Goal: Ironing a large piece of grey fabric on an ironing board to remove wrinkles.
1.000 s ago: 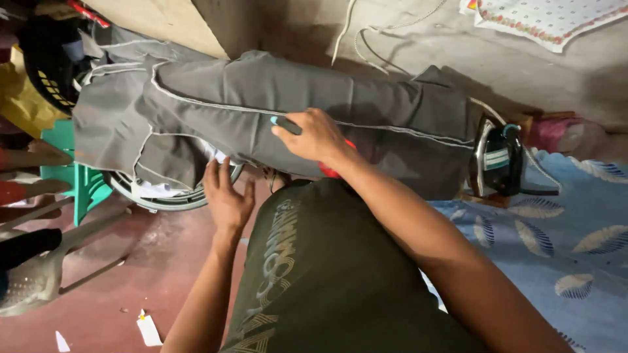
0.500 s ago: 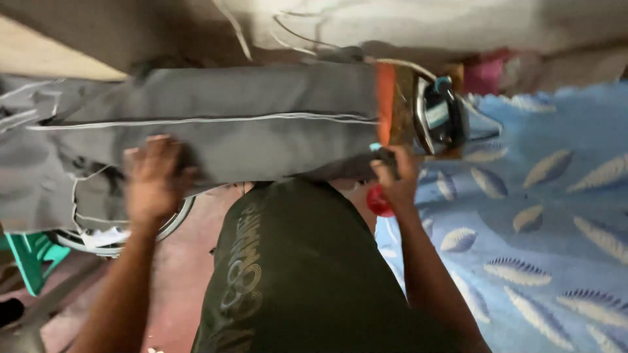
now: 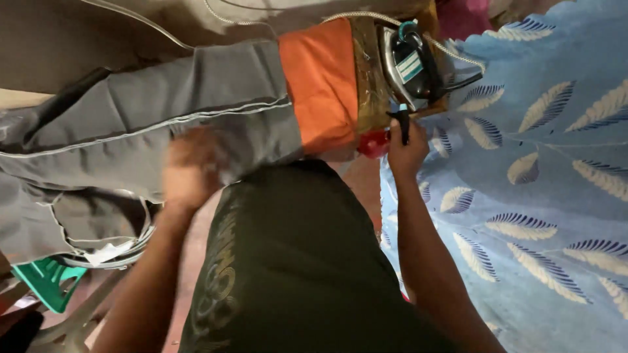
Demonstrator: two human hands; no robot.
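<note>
A grey garment (image 3: 150, 111) with pale piping lies along a narrow board covered in orange cloth (image 3: 320, 85). My left hand (image 3: 191, 168), blurred by motion, presses on the garment's near edge. My right hand (image 3: 407, 149) is closed around a red bottle (image 3: 373, 144) with a dark nozzle, held at the board's right end. Just beyond that hand, an electric iron (image 3: 412, 62) stands on the end of the board, its cord (image 3: 356, 14) trailing away to the left. My dark green shirt (image 3: 288, 261) hides the board's near side.
A blue sheet with a feather pattern (image 3: 543, 183) covers the surface on the right. A green plastic stool (image 3: 49, 282) and a round white-rimmed thing (image 3: 111, 252) sit under the hanging garment at lower left. Reddish floor (image 3: 196, 229) shows below.
My right hand carried the red bottle off the garment and rightward to the iron end of the board. My left hand slid along the garment's near edge. The view swung right.
</note>
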